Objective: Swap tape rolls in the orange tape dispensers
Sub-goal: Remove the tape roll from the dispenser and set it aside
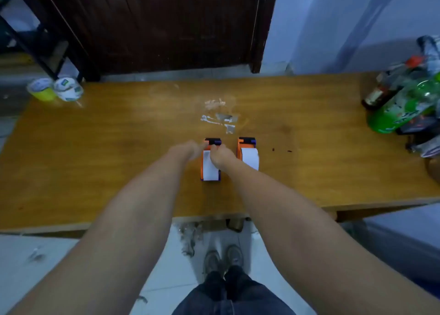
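Two orange tape dispensers stand side by side in the middle of the wooden table (95, 147), each with a white tape roll in it. Both my hands are on the left dispenser (209, 171). My left hand (188, 150) touches its left side near the black front end. My right hand (220, 157) rests over the white roll, fingers curled and pinching at the tape near the front. The right dispenser (248, 156) stands untouched just to the right of my right hand.
Two spare tape rolls, a yellow-green roll (41, 89) and a white printed roll (68, 88), sit at the far left corner. Scraps of clear tape (220, 116) lie beyond the dispensers. Bottles, including a green bottle (404, 109), crowd the right end. A dark door is behind.
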Available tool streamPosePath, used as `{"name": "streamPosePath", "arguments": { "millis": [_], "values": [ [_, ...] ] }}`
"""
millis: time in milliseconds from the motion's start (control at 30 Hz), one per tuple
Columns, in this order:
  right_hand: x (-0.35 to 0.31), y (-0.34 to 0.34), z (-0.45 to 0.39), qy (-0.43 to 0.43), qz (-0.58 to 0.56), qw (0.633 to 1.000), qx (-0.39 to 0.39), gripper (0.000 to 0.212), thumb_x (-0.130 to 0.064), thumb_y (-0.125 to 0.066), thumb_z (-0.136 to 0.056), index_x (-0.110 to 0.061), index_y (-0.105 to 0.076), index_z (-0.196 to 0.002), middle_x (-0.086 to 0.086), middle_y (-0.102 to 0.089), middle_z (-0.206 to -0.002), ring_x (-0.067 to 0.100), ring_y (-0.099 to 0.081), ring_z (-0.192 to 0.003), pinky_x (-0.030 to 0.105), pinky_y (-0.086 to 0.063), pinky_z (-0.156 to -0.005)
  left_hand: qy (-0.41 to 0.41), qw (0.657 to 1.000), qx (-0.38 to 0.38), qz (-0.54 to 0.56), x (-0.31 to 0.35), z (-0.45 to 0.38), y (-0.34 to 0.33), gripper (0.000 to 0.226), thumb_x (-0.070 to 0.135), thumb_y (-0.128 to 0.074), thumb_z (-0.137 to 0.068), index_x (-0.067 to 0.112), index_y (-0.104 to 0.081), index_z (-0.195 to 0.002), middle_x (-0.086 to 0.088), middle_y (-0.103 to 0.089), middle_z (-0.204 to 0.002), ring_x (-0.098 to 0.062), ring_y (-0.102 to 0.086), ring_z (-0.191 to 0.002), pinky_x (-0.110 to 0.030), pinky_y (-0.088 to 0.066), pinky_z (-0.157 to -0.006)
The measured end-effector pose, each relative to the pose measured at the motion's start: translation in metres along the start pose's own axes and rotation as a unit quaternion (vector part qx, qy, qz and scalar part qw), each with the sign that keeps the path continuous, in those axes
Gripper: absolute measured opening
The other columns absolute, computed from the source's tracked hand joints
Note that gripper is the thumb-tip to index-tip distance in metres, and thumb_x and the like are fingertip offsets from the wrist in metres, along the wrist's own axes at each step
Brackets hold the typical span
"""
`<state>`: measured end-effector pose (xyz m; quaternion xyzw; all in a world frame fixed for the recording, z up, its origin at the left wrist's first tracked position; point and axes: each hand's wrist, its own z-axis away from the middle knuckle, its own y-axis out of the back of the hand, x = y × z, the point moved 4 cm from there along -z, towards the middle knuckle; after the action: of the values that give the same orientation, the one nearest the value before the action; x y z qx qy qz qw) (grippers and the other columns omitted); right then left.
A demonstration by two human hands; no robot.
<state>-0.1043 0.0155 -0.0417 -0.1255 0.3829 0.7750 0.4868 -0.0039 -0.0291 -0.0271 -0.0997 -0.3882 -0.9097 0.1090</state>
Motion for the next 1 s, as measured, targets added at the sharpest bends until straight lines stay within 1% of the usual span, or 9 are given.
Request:
{"name": "streamPosePath", "arguments": {
  "millis": [100, 267, 400, 533, 667, 733, 867, 933, 1000],
  "values": [
    [0.009, -0.005, 0.005, -0.03, -0.019, 0.999, 0.011, 0.062, -0.043, -0.014, -0.101, 0.001, -0.021, -0.145, 0.023, -0.037, -0.145, 0.037, -0.043, -0.128, 0.04, -0.037, -0.1, 0.028, 0.992, -0.038, 0.118, -0.008, 0.009, -0.018, 0.074, 0.06, -0.021, -0.095, 0.007, -0.026, -0.146, -0.016, -0.028, -0.154, -0.035, -0.034, -0.136, -0.046, -0.032, -0.106],
    [0.028, -0.016, 0.001, -0.046, -0.07, 0.996, 0.013, 0.07, -0.05, -0.009, -0.098, 0.001, -0.033, -0.141, 0.023, -0.045, -0.141, 0.036, -0.044, -0.128, 0.039, -0.034, -0.104, 0.049, 0.945, -0.053, 0.32, -0.017, 0.013, -0.037, 0.078, 0.069, -0.033, -0.087, 0.016, -0.031, -0.144, -0.013, -0.04, -0.145, -0.034, -0.051, -0.122, -0.045, -0.05, -0.082],
    [0.033, -0.019, -0.003, -0.075, -0.17, 0.982, 0.017, 0.07, -0.05, -0.013, -0.098, 0.002, -0.036, -0.139, 0.022, -0.044, -0.141, 0.037, -0.043, -0.128, 0.044, -0.035, -0.108, 0.037, 0.927, -0.07, 0.368, -0.012, 0.011, -0.043, 0.072, 0.061, -0.045, -0.088, 0.015, -0.033, -0.142, -0.012, -0.046, -0.139, -0.032, -0.051, -0.119, -0.045, -0.051, -0.089],
    [0.029, -0.017, -0.007, -0.117, -0.241, 0.963, 0.006, 0.053, -0.041, -0.027, -0.099, -0.005, -0.043, -0.135, 0.018, -0.052, -0.131, 0.034, -0.049, -0.121, 0.044, -0.041, -0.104, 0.026, 0.917, -0.068, 0.392, -0.01, 0.011, -0.044, 0.064, 0.055, -0.046, -0.09, 0.025, -0.029, -0.144, -0.004, -0.045, -0.132, -0.03, -0.051, -0.113, -0.044, -0.052, -0.088],
    [0.026, -0.018, -0.006, -0.119, -0.282, 0.952, -0.002, 0.041, -0.032, -0.042, -0.096, -0.005, -0.052, -0.125, 0.01, -0.055, -0.091, 0.029, -0.056, -0.1, 0.039, -0.046, -0.094, 0.025, 0.899, -0.065, 0.432, -0.012, 0.009, -0.044, 0.048, 0.05, -0.043, -0.093, 0.037, -0.034, -0.138, 0.0, -0.051, -0.112, -0.021, -0.052, -0.088, -0.042, -0.051, -0.086],
    [0.025, -0.019, -0.002, -0.109, -0.286, 0.952, 0.006, 0.04, -0.03, -0.043, -0.095, -0.005, -0.051, -0.126, 0.012, -0.058, -0.102, 0.03, -0.056, -0.104, 0.04, -0.047, -0.097, 0.039, 0.888, -0.064, 0.454, -0.016, 0.009, -0.044, 0.047, 0.051, -0.045, -0.091, 0.034, -0.04, -0.134, -0.001, -0.052, -0.105, -0.022, -0.054, -0.088, -0.041, -0.052, -0.086],
    [0.027, -0.015, 0.007, -0.058, -0.2, 0.977, 0.051, 0.035, -0.025, -0.046, -0.091, -0.008, -0.05, -0.122, 0.013, -0.052, -0.124, 0.031, -0.055, -0.107, 0.039, -0.05, -0.09, 0.037, 0.854, -0.079, 0.513, -0.028, 0.01, -0.042, 0.051, 0.052, -0.049, -0.086, 0.026, -0.047, -0.129, -0.011, -0.054, -0.12, -0.029, -0.055, -0.107, -0.038, -0.053, -0.075],
    [0.031, -0.007, 0.014, -0.014, -0.205, 0.977, 0.061, 0.016, -0.024, -0.048, -0.089, -0.011, -0.055, -0.096, 0.011, -0.057, -0.102, 0.024, -0.058, -0.087, 0.031, -0.05, -0.072, 0.016, 0.825, -0.101, 0.557, -0.034, 0.012, -0.04, 0.044, 0.05, -0.048, -0.086, 0.022, -0.052, -0.119, -0.013, -0.057, -0.118, -0.029, -0.057, -0.105, -0.038, -0.053, -0.075],
    [0.034, 0.003, 0.028, 0.03, -0.237, 0.97, 0.055, 0.014, -0.024, -0.048, -0.092, -0.012, -0.055, -0.087, 0.004, -0.055, -0.081, 0.016, -0.054, -0.074, 0.029, -0.049, -0.069, -0.006, 0.789, -0.127, 0.601, -0.037, 0.016, -0.039, 0.035, 0.048, -0.044, -0.087, 0.021, -0.056, -0.106, -0.012, -0.059, -0.11, -0.027, -0.058, -0.099, -0.039, -0.052, -0.075]
  ]
}}
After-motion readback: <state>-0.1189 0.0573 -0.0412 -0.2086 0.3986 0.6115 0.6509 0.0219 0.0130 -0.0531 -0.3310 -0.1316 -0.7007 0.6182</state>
